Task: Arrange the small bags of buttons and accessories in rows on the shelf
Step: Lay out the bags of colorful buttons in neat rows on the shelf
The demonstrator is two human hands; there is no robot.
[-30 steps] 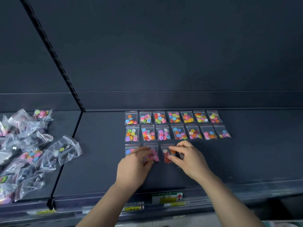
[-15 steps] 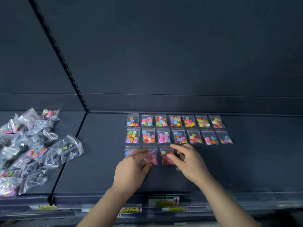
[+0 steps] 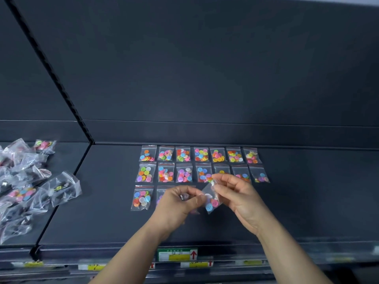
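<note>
Shelf: here's the dark shelf (image 3: 307, 201), running the full width of the lower half of the frame, with a plain dark back panel (image 3: 205, 68) above it.
Divider: a slotted black upright (image 3: 51, 68) cuts diagonally down from the upper left, and it splits the shelf into two bays.
Loose pile: at the left edge in the left bay sits a heap of clear bags (image 3: 24, 181), crumpled and overlapping, with coloured buttons and some darker bits inside.
Back row (image 3: 201, 154): seven small bags of bright buttons sit side by side just in front of the back panel, centre frame.
Middle row (image 3: 184, 174): seven more lie directly below them, and the right hand covers part of the fifth.
Front row: one bag (image 3: 142, 198) lies in plain sight at the left end, and the next one is half hidden behind the left hand.
Left hand (image 3: 176, 203): the fingers are curled and pinch the left edge of the lifted bag.
Right hand (image 3: 240, 197): thumb and fingertip pinch the bag's top corner.
Lifted bag (image 3: 211, 198): it's up off the shelf between the two hands at centre frame, tilted, with the buttons slumped into its lower corner.
Price label (image 3: 177, 254): a green and yellow label with a red arrow sits on the shelf's front edge, bottom centre.
</note>
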